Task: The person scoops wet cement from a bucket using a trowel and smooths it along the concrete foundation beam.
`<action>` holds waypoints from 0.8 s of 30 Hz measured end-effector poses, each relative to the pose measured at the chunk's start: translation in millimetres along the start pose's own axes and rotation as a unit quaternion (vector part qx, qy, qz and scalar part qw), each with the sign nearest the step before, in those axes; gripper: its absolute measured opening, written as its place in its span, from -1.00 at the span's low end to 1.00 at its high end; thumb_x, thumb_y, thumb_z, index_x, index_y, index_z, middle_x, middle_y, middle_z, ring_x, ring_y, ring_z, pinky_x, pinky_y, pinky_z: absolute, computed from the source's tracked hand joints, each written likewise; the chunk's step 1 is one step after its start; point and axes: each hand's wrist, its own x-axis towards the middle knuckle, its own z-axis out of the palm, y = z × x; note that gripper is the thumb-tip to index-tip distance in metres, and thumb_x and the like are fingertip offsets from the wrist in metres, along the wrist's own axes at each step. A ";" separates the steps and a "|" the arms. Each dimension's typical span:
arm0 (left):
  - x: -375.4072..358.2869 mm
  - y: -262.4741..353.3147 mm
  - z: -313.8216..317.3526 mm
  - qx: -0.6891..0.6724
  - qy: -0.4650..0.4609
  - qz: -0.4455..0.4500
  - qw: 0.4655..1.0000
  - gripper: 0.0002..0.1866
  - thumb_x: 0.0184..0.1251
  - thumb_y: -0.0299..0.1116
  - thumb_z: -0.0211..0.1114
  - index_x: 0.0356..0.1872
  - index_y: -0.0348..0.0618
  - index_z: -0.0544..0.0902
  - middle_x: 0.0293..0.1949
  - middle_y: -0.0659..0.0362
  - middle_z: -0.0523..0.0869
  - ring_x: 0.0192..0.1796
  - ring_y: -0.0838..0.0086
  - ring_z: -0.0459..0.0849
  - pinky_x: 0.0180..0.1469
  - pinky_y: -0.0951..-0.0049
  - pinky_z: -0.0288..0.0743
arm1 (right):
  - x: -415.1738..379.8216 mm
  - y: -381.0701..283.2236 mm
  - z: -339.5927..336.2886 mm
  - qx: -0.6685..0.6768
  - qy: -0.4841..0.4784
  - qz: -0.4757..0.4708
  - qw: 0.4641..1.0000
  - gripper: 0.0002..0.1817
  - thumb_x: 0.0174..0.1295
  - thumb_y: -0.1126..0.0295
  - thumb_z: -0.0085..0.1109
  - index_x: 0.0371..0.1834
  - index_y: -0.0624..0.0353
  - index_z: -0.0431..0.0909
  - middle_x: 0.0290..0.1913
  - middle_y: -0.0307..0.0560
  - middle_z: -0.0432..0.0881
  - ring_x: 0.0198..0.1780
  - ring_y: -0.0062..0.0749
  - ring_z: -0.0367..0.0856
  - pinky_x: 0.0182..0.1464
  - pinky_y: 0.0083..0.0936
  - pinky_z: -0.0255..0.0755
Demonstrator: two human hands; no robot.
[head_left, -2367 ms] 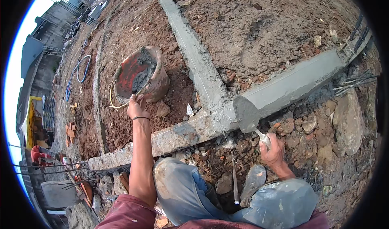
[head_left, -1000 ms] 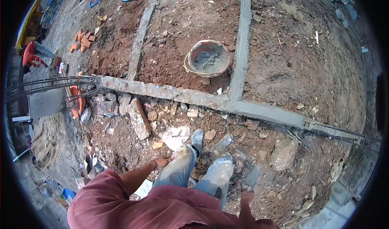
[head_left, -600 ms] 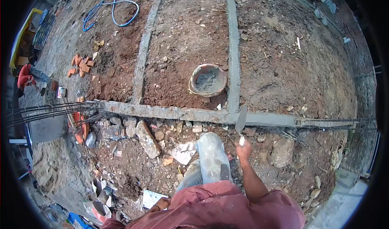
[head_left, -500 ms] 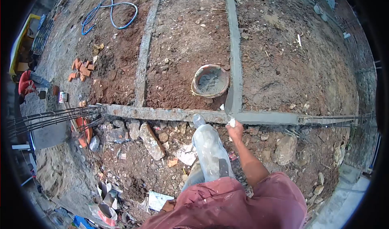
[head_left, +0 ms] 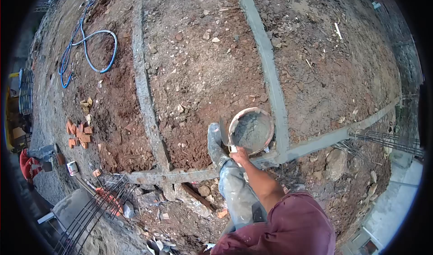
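My right hand [head_left: 239, 155] is closed round the pale handle of a trowel [head_left: 223, 132], whose blade points away from me, left of the bucket. Wet grey mortar [head_left: 253, 131] fills much of the round bucket [head_left: 272, 137], which stands on the soil just beyond my hand. Right of the bucket runs a smooth grey concrete beam [head_left: 272, 77], meeting the cross beam [head_left: 315, 144]. My boot [head_left: 215, 142] rests on the soil beyond the cross beam, left of the trowel. My left hand is not in view.
A blue hose [head_left: 85, 41] lies looped at upper left. Broken bricks [head_left: 80, 134] are heaped near a paint can [head_left: 72, 168]. A person in red [head_left: 28, 167] is at the far left. Rebar rods stick out at lower left [head_left: 92, 214] and right [head_left: 388, 142].
My right hand and the trowel have moved from the beam junction to the bucket's left side. My boot has moved over the cross beam. My left hand has left the view.
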 end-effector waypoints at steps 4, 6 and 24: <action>19.9 113.4 -75.6 0.029 0.015 -0.009 0.999 -0.50 0.13 -0.40 0.33 0.16 -0.26 0.62 0.03 0.04 0.76 -0.01 0.37 0.73 0.05 0.36 0.58 | 11.3 -25.9 2.0 -0.059 -0.040 0.064 0.995 -0.48 -0.09 0.15 0.35 -0.02 0.14 0.70 0.01 0.22 0.72 0.11 0.14 0.65 0.15 -0.12 0.51; 18.7 166.2 -97.5 0.039 0.023 -0.008 0.999 -0.50 0.13 -0.41 0.33 0.16 -0.26 0.62 0.03 0.04 0.76 -0.01 0.37 0.73 0.05 0.36 0.58 | 23.1 -3.5 6.7 -0.003 -0.025 0.072 0.997 -0.45 -0.14 0.18 0.36 -0.02 0.21 0.69 0.04 0.26 0.70 0.14 0.16 0.63 0.18 -0.15 0.51; -13.0 477.4 -197.3 0.119 -0.043 0.119 0.985 -0.47 0.11 -0.44 0.33 0.19 -0.26 0.60 0.05 0.02 0.75 0.02 0.35 0.72 0.07 0.35 0.58 | 31.8 -349.2 -190.9 0.210 0.064 0.212 0.952 -0.41 -0.09 0.48 0.38 0.13 0.30 0.54 -0.14 0.02 0.66 -0.16 -0.19 0.64 -0.15 -0.14 0.52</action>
